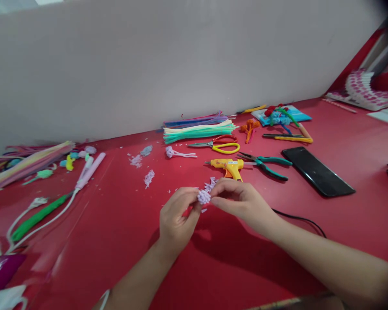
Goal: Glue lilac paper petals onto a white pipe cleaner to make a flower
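Between my hands, over the red table, is a small lilac pipe-cleaner flower (pixel 203 197) with a knobbly, bunched head. My left hand (pixel 180 214) pinches it from the left between thumb and fingers. From the other side, my right hand (pixel 241 201) has thumb and forefinger closed at the flower's right edge. Any small piece between those fingertips is too tiny to make out. Just behind the fingers lies a pile of short lilac pipe-cleaner bits (pixel 210 184). Farther back rests a similar lilac flower with stems (pixel 181 153).
A yellow glue gun (pixel 228 165), teal-handled pliers (pixel 271 163), scissors (pixel 218 145) and a black phone (pixel 317 171) lie beyond my right hand. Pipe-cleaner bundles (pixel 198 131) sit by the grey wall. At left are a pink corded tool (pixel 89 172) and more pipe cleaners (pixel 35 161).
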### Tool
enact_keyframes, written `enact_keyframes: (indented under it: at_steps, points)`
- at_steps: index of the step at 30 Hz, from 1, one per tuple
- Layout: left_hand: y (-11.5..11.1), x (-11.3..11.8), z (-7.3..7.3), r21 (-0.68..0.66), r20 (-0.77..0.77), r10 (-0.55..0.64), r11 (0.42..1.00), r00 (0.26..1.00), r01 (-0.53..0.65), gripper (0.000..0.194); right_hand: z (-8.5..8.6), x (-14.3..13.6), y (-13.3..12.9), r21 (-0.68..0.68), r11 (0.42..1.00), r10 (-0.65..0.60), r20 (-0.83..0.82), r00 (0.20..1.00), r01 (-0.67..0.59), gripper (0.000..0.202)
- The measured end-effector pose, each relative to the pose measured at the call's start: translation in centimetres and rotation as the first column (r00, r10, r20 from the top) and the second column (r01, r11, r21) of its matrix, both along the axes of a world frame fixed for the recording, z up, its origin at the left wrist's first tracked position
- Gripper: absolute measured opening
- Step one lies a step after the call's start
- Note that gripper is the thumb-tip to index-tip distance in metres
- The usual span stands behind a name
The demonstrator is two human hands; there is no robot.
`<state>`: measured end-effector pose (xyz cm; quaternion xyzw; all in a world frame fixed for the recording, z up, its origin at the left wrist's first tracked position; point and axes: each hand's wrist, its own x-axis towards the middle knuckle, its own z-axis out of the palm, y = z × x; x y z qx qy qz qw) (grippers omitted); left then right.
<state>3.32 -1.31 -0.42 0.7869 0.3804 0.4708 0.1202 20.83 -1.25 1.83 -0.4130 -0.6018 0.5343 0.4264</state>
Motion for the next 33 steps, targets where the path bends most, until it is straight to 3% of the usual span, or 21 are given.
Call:
enact_keyframes:
  at_steps: [15, 33]
  points:
    - [0.07, 0.08, -0.14, 0.107, -0.061, 0.042, 0.994, 0.997, -0.035, 0.017, -0.23, 0.11, 0.12, 0.042, 0.999, -0.012, -0.002, 1.0, 0.012, 0.005]
    - [-0.05, 0.21, 0.19, 0.062, -0.079, 0.055, 0.997, 0.995, -0.05, 0.014, -0.27, 0.07, 0.13, 0.036, 0.999, -0.008, 0.008, 1.0, 0.007, 0.006]
